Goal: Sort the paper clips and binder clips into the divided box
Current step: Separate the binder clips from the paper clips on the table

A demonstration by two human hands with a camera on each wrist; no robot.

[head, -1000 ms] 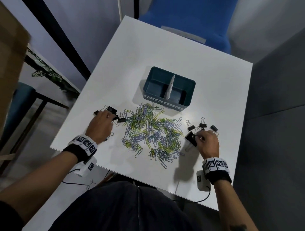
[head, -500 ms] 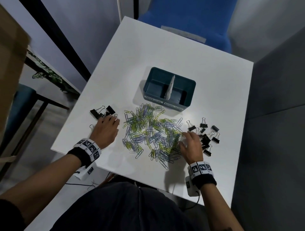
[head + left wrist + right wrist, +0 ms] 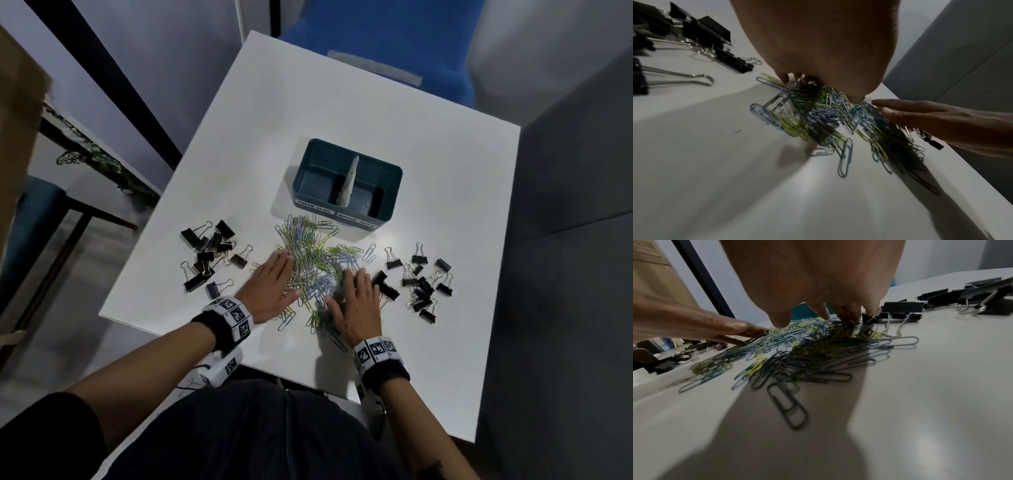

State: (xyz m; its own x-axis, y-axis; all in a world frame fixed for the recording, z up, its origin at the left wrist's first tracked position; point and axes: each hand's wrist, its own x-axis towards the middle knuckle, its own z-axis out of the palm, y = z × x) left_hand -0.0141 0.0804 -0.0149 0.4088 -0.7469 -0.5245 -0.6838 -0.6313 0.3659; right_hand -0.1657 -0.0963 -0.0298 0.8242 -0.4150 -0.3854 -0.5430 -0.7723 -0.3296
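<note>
Raking the paper clips [image 3: 317, 263] together on the table [image 3: 342, 113], left hand [image 3: 270, 286] and right hand [image 3: 356, 305] are laid flat-fingered on the pile, nothing grasped. Stray clips could be swept off the near edge, or a binder clip [image 3: 385, 284] beside the right fingers dragged in; the divided box [image 3: 346, 183] is just beyond, apparently unfilled.

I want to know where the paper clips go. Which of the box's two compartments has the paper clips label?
The left compartment of the divided box: the label on its front wall reads PAPER CLIPS; the one right of the white divider reads BINDER CLIPS.

Office: white desk [image 3: 342, 113], blue chair [image 3: 394, 41]
</note>
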